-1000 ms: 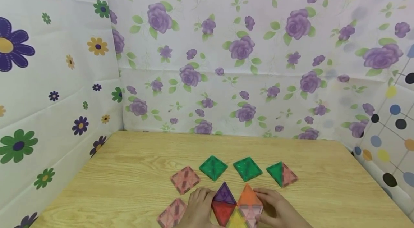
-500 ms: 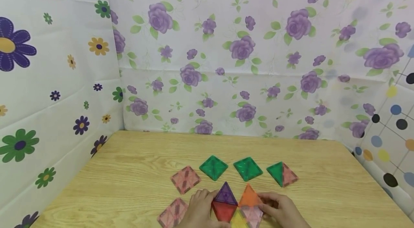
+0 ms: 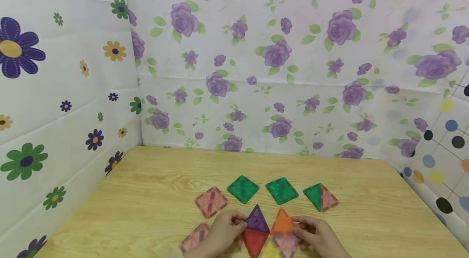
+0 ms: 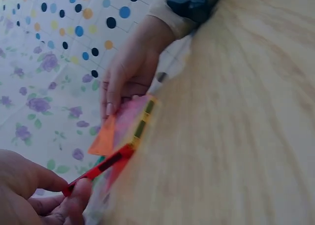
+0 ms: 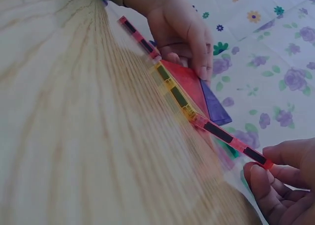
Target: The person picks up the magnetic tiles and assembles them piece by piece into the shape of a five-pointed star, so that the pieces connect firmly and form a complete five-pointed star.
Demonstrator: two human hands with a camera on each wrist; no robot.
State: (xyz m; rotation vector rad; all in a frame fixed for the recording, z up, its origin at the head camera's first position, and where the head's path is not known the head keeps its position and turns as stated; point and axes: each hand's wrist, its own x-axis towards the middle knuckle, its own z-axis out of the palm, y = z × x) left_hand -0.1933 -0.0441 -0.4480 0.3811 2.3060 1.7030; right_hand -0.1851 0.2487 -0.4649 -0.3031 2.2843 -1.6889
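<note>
Linking the pair of two-colour pieces, the yellow tile (image 3: 270, 250) sits low in our head view, partly cut off by the bottom edge. Taking it as our clock's centre, we've got the red tile (image 3: 255, 241) touching at 10 o'clock, the purple tile (image 3: 257, 222) joined above that at 11, the pink tile (image 3: 286, 243) touching at 2 and the orange tile (image 3: 281, 222) at 1! At 10 o'clock, the left hand (image 3: 224, 231) pinches the outer corner where red meets purple, thumb against finger. Over towards 3, the right hand (image 3: 319, 237) has the matching corner, pinching where pink meets orange. Whether the cluster is off the table (image 3: 146, 193), we can't tell.

Further out, we pick up the lower pink diamond (image 3: 194, 238) at 9, the upper pink diamond (image 3: 211, 202) at 10, the first green diamond (image 3: 243, 189) at 11, the second green diamond (image 3: 282, 191) just past 12, and the green-and-pink diamond (image 3: 321, 197) between 1 and 2. Behind them all, we have the rose curtain (image 3: 220, 46) at 12, the daisy curtain (image 3: 73, 136) at 10 and the dotted curtain (image 3: 443, 144) at 2.
</note>
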